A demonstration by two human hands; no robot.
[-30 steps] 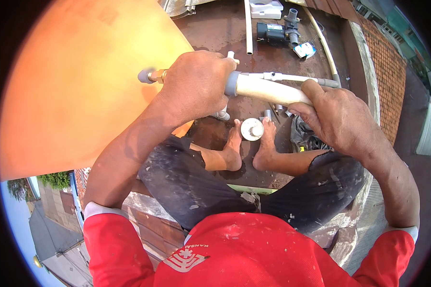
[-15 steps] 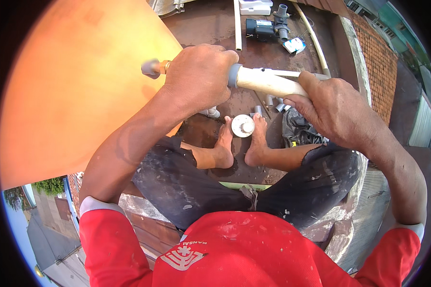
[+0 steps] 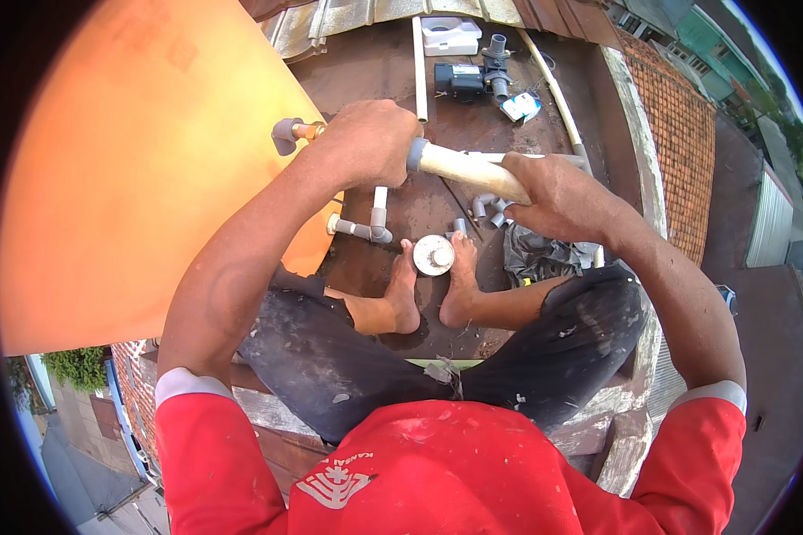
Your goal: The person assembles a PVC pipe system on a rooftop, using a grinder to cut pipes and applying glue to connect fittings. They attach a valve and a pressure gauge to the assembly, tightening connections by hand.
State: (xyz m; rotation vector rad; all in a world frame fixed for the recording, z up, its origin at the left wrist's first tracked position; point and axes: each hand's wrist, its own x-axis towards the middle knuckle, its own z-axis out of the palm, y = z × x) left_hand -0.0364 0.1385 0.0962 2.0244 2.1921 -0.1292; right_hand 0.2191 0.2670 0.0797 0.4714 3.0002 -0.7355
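Pipe [image 3: 469, 171], which I judge from afar stiff yet light, is best held near its ends, where left hand [image 3: 372, 143] and right hand [image 3: 562, 198] wrap around it.

A head-worn fisheye looks down — close over left hand [image 3: 372, 143] and right hand [image 3: 559, 197].

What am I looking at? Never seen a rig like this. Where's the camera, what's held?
There's no machine: these are a person's bare hands, filmed by a fisheye camera worn on the head, looking down, so straight edges bend. The right hand grips a cream pipe; the left hand holds its gray-collared end, hiding what's inside the fist. On the brown floor are a black pump, gray pipe fittings, crumpled black plastic and, between the feet, a round white item. An orange surface fills the left.
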